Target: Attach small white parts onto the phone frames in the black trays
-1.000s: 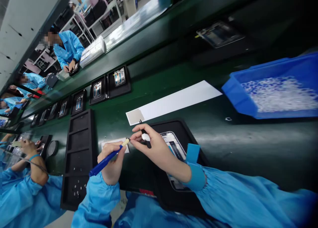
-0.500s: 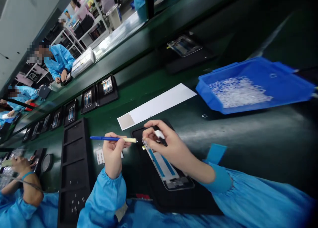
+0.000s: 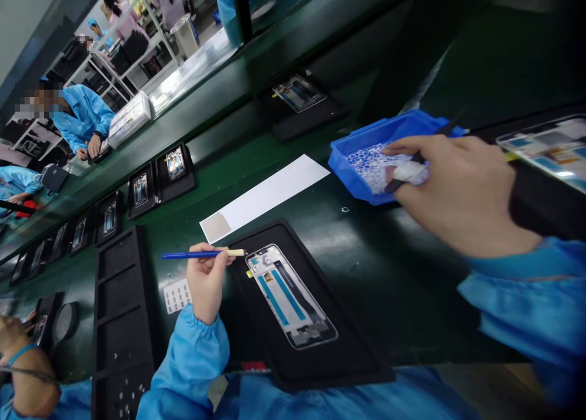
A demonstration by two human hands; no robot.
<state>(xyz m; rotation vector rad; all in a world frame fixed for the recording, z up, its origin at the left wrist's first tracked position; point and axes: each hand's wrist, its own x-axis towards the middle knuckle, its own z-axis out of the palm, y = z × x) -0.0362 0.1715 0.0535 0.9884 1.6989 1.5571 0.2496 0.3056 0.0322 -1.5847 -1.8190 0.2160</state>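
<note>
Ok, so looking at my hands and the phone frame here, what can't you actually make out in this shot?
- Head view: the right hand is motion-blurred, so the black and white tool it grips is unclear.
- The blue bin is half covered by that hand; the clear pieces inside are too small to identify.
- The tip of the blue pen tool in the left hand is too small to read.
- The tray at right is cut off by the frame edge.

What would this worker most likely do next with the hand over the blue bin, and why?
Probably dip the right hand into the blue bin for one of the small clear parts. It hovers at the bin with a black tool, while the left hand holds the blue pen tool at the phone frame.
</note>
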